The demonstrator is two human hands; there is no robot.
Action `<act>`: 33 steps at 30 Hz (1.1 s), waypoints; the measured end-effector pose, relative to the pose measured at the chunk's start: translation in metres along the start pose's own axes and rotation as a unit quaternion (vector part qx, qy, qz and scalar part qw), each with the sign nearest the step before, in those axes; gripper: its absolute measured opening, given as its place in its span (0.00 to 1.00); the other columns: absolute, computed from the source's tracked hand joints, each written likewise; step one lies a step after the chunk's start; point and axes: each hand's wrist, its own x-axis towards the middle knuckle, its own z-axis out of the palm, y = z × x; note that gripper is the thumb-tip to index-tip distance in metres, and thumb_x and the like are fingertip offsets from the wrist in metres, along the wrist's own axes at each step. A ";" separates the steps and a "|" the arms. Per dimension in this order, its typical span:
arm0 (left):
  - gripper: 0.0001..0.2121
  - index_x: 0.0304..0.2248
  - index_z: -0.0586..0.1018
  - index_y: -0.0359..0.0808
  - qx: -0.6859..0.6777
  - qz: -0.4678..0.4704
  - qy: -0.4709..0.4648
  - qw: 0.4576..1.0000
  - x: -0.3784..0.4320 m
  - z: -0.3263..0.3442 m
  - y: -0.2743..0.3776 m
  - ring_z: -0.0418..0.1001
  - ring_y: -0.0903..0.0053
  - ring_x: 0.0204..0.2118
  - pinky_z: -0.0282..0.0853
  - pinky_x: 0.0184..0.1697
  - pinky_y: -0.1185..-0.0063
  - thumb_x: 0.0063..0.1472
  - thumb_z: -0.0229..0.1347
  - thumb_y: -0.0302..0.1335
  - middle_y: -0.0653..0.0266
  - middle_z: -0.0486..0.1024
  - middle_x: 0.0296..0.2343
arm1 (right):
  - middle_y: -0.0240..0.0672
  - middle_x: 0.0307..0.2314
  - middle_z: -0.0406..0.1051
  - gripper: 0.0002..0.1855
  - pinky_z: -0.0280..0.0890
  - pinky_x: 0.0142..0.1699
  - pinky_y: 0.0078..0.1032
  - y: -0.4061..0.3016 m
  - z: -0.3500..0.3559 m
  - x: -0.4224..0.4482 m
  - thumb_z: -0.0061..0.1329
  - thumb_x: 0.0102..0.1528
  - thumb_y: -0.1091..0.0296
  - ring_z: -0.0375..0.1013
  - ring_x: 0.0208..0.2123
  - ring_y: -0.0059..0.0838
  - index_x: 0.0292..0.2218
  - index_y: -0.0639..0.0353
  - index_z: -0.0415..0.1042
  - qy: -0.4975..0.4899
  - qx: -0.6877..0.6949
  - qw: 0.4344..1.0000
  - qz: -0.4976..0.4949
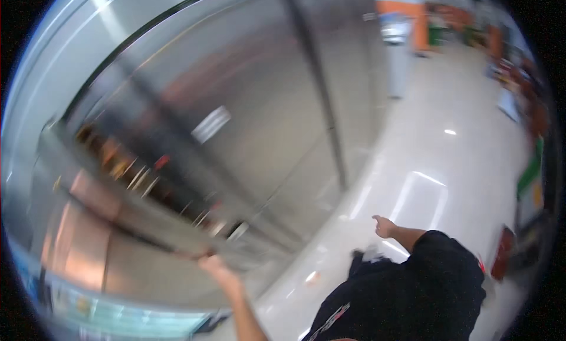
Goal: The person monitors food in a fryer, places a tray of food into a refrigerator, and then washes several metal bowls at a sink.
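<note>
My left hand point(214, 266) grips the lower part of a long dark handle point(146, 242) on a stainless-steel cabinet door point(146, 270). That door stands ajar, and its edge hides part of the gap. Inside the gap, shelves with blurred goods point(128, 168) show, too smeared to name. My right hand point(384, 227) hangs free over the floor at my side, holding nothing, with one finger held out from the others.
More steel door panels point(274, 111) run along the cabinet, one bearing a white label point(211, 124). A shiny pale tiled floor point(424, 164) lies to the right. Beyond it stand a grey bin-like post point(396, 62), an orange-and-white column point(421, 22) and blurred goods point(526, 97) along the right side.
</note>
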 end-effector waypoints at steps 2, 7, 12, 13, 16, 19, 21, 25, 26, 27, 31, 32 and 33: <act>0.28 0.52 0.54 0.26 0.046 0.010 0.038 0.998 0.048 0.028 -0.004 0.55 0.62 0.52 0.49 0.56 0.69 0.60 0.43 0.39 0.47 0.55 0.50 | 0.46 0.26 0.70 0.29 0.64 0.40 0.36 0.057 -0.068 -0.021 0.42 0.42 0.73 0.70 0.32 0.43 0.48 0.61 0.55 0.198 0.012 0.969 0.145; 0.30 0.53 0.55 0.25 0.158 0.036 0.126 0.979 0.062 0.135 -0.092 0.54 0.56 0.54 0.52 0.56 0.67 0.60 0.44 0.41 0.43 0.54 0.52 | 0.56 0.34 0.68 0.30 0.61 0.46 0.37 0.209 -0.153 -0.128 0.43 0.43 0.71 0.68 0.40 0.49 0.49 0.63 0.54 0.405 0.210 0.779 0.430; 0.29 0.55 0.57 0.42 0.436 0.049 -0.145 0.887 -0.113 0.351 -0.168 0.54 0.53 0.52 0.52 0.53 0.61 0.57 0.48 0.43 0.47 0.49 0.54 | 0.57 0.34 0.67 0.31 0.60 0.49 0.36 0.352 -0.128 -0.218 0.43 0.43 0.72 0.67 0.41 0.51 0.50 0.64 0.52 0.452 0.217 0.666 0.552; 0.30 0.55 0.57 0.42 0.444 -0.038 -0.309 0.840 -0.177 0.393 -0.160 0.51 0.51 0.53 0.54 0.51 0.59 0.56 0.48 0.44 0.49 0.47 0.55 | 0.54 0.28 0.67 0.31 0.63 0.34 0.34 0.383 -0.113 -0.268 0.41 0.44 0.74 0.68 0.29 0.44 0.50 0.61 0.50 0.481 0.146 0.644 0.576; 0.26 0.52 0.62 0.39 0.462 -0.046 -0.432 0.773 -0.214 0.464 -0.174 0.58 0.54 0.50 0.57 0.50 0.61 0.57 0.46 0.44 0.47 0.57 0.50 | 0.50 0.22 0.66 0.31 0.65 0.18 0.32 0.365 -0.122 -0.214 0.39 0.44 0.76 0.70 0.16 0.37 0.51 0.59 0.47 0.468 0.322 0.590 0.573; 0.25 0.51 0.63 0.38 0.387 0.026 -0.615 0.687 -0.259 0.602 -0.128 0.59 0.54 0.49 0.57 0.50 0.62 0.57 0.45 0.43 0.47 0.59 0.49 | 0.48 0.21 0.66 0.31 0.65 0.17 0.32 0.381 -0.164 -0.202 0.39 0.44 0.76 0.69 0.15 0.37 0.51 0.58 0.47 0.469 0.359 0.539 0.600; 0.24 0.50 0.64 0.38 0.344 0.059 -0.667 0.658 -0.276 0.701 -0.098 0.60 0.55 0.49 0.58 0.49 0.62 0.57 0.45 0.43 0.47 0.60 0.48 | 0.45 0.22 0.66 0.31 0.66 0.18 0.31 0.392 -0.217 -0.163 0.41 0.45 0.75 0.69 0.16 0.35 0.51 0.56 0.47 0.460 0.405 0.542 0.575; 0.23 0.48 0.65 0.36 0.308 0.089 -0.720 0.616 -0.315 0.872 -0.045 0.62 0.55 0.47 0.58 0.49 0.63 0.58 0.44 0.42 0.46 0.62 0.46 | 0.39 0.29 0.66 0.31 0.68 0.24 0.26 0.444 -0.348 -0.083 0.46 0.49 0.68 0.71 0.22 0.29 0.52 0.52 0.49 0.398 0.503 0.625 0.445; 0.23 0.48 0.65 0.36 0.310 0.095 -0.730 0.601 -0.322 0.909 -0.037 0.62 0.55 0.47 0.58 0.49 0.64 0.58 0.44 0.42 0.46 0.62 0.46 | 0.40 0.28 0.67 0.29 0.67 0.24 0.27 0.455 -0.387 -0.064 0.45 0.49 0.68 0.70 0.22 0.31 0.52 0.53 0.52 0.399 0.475 0.659 0.425; 0.23 0.47 0.66 0.36 0.318 0.101 -0.740 0.584 -0.325 0.943 -0.033 0.62 0.55 0.47 0.59 0.49 0.64 0.58 0.44 0.42 0.46 0.63 0.45 | 0.41 0.26 0.68 0.28 0.67 0.25 0.27 0.467 -0.415 -0.050 0.44 0.48 0.68 0.70 0.22 0.32 0.51 0.55 0.54 0.394 0.450 0.691 0.405; 0.21 0.46 0.67 0.34 0.377 0.152 -0.773 0.486 -0.315 1.066 -0.027 0.64 0.56 0.46 0.59 0.49 0.65 0.58 0.43 0.41 0.46 0.65 0.43 | 0.47 0.33 0.70 0.22 0.65 0.40 0.33 0.558 -0.468 -0.028 0.43 0.47 0.67 0.71 0.31 0.43 0.45 0.60 0.63 0.340 0.245 0.787 0.453; 0.21 0.45 0.68 0.34 0.394 0.169 -0.778 0.459 -0.312 1.098 -0.021 0.65 0.56 0.45 0.59 0.49 0.65 0.58 0.43 0.41 0.46 0.65 0.43 | 0.49 0.37 0.69 0.22 0.65 0.44 0.31 0.578 -0.474 -0.025 0.43 0.47 0.67 0.70 0.38 0.43 0.45 0.60 0.64 0.329 0.239 0.760 0.508; 0.21 0.45 0.68 0.33 0.408 0.185 -0.785 0.427 -0.318 1.129 -0.014 0.65 0.56 0.45 0.59 0.49 0.65 0.58 0.43 0.41 0.46 0.66 0.43 | 0.49 0.39 0.68 0.22 0.64 0.46 0.32 0.599 -0.465 -0.039 0.44 0.47 0.66 0.68 0.42 0.43 0.45 0.59 0.65 0.355 0.205 0.725 0.554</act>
